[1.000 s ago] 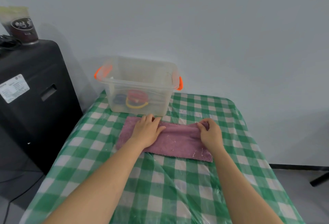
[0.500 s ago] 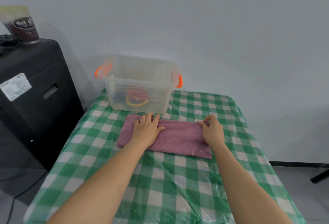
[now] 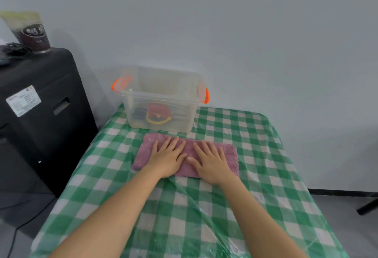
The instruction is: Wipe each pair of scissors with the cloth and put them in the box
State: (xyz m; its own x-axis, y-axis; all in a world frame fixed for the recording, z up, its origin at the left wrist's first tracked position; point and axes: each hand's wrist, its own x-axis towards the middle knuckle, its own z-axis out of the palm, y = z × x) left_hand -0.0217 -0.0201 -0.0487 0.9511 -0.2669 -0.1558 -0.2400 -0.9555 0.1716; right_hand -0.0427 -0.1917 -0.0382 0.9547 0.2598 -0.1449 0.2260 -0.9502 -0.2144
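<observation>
Left grip (image 3: 168,158), right grip (image 3: 211,162): palms down, fingers straight, side by side.

Grey wall (image 3: 245,32), black cabinet (image 3: 41,124)

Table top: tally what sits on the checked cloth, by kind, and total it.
Clear plastic box with orange handles: 1
Purple terry cloth: 1
Hands, left hand and right hand, flat on the cloth: 2
Total: 4

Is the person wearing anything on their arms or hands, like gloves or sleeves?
No. The left hand and right hand are bare, with no gloves, rings or watch showing. Both forearms are bare too, with no sleeves in view.
</observation>
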